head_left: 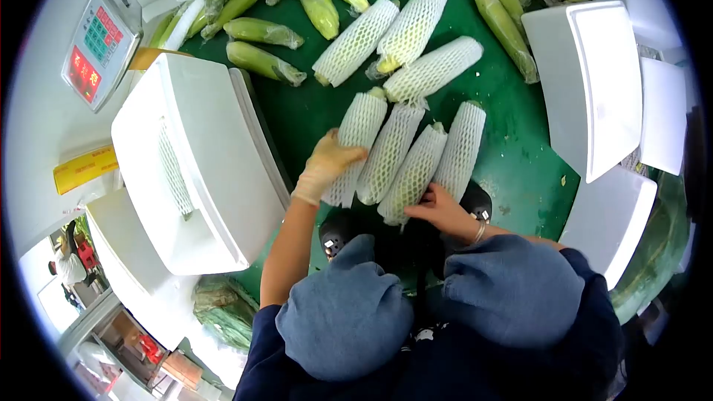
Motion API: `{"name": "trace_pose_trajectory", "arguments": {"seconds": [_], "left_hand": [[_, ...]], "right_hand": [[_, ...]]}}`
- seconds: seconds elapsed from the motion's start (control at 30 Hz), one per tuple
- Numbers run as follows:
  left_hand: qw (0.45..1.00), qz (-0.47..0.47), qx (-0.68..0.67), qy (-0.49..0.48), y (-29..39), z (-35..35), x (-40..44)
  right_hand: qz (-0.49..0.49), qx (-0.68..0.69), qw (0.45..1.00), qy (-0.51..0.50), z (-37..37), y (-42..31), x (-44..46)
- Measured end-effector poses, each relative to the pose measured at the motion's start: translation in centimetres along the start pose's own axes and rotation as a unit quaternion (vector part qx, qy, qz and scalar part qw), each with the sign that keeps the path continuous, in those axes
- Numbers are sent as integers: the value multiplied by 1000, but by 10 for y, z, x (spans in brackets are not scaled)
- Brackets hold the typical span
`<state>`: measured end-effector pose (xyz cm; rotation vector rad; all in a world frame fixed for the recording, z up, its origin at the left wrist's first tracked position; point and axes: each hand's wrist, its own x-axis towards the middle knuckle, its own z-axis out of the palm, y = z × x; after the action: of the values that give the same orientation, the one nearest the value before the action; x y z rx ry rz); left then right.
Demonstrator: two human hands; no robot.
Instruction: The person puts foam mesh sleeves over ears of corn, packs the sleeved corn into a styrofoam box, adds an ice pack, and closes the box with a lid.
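Note:
Ears of corn in white foam net sleeves lie side by side in a row on the green floor. My left hand (pixel 333 163), in a thin pale glove, is closed around the leftmost netted ear of corn (pixel 362 122). Bare, my right hand (pixel 445 215) has its thumb and fingers at the lower end of another netted ear (pixel 416 171). Between these two lies a netted ear (pixel 391 148), and one more netted ear (pixel 460 145) is at the right. Further netted corn (pixel 412 22) lies beyond the row. The right fingertips are partly hidden.
Plastic-wrapped green corn (pixel 319 4) is piled at the back, with more wrapped corn (pixel 505 22) at the back right. A white foam box (pixel 223 163) holding a netted ear stands left, below a digital scale (pixel 100 44). White foam boxes (pixel 587 89) stand right.

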<state>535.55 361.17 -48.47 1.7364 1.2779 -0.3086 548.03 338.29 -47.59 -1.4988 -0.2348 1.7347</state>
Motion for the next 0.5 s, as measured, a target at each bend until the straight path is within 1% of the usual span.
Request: {"name": "trace_pose_trajectory", "arguments": {"seconds": [0.03, 0.07, 0.1, 0.13, 0.17, 0.2, 0.23, 0.27, 0.3, 0.33, 0.37, 0.4, 0.43, 0.47, 0.5], "left_hand": [[987, 16, -131, -89, -17, -2, 1], [949, 27, -258, -178, -20, -7, -7], [914, 9, -342, -218, -13, -4, -17], [914, 10, -347, -209, -13, 3, -18], [901, 13, -351, -255, -14, 7, -14], [889, 19, -352, -291, -12, 2, -12], [903, 62, -325, -273, -12, -2, -17], [916, 103, -298, -246, -8, -9, -27], [909, 139, -336, -204, -5, -13, -41], [897, 173, -371, -169, -2, -20, -60], [878, 178, -422, -141, 11, -38, -88], [853, 187, -473, -119, 28, -56, -115], [875, 197, -442, -34, 29, -71, -137], [881, 173, -439, -32, 35, -102, -162], [881, 211, -420, 48, 38, -128, -185]], "right_hand": [[-25, 43, 998, 37, -3, 20, 20], [-24, 44, 998, 35, 1, 21, 25], [-11, 67, 993, 99, 7, 21, 31], [-1, 84, 984, 160, 10, 19, 38], [-40, 72, 978, 194, 16, 27, 43], [-41, 102, 981, 162, 15, 23, 41], [-39, 131, 983, 120, 14, 18, 37], [-56, 158, 981, 100, 18, 9, 27], [-69, 138, 980, 122, 23, -8, 13], [-107, 131, 979, 114, 20, -18, 3], [-123, 71, 984, 107, 22, -41, -10], [-128, -12, 989, 72, 20, -67, -14], [-108, -70, 990, 52, 32, -104, -25], [-176, -93, 980, -2, 49, -137, -31], [-247, -113, 961, -52, 70, -166, -35]]}}
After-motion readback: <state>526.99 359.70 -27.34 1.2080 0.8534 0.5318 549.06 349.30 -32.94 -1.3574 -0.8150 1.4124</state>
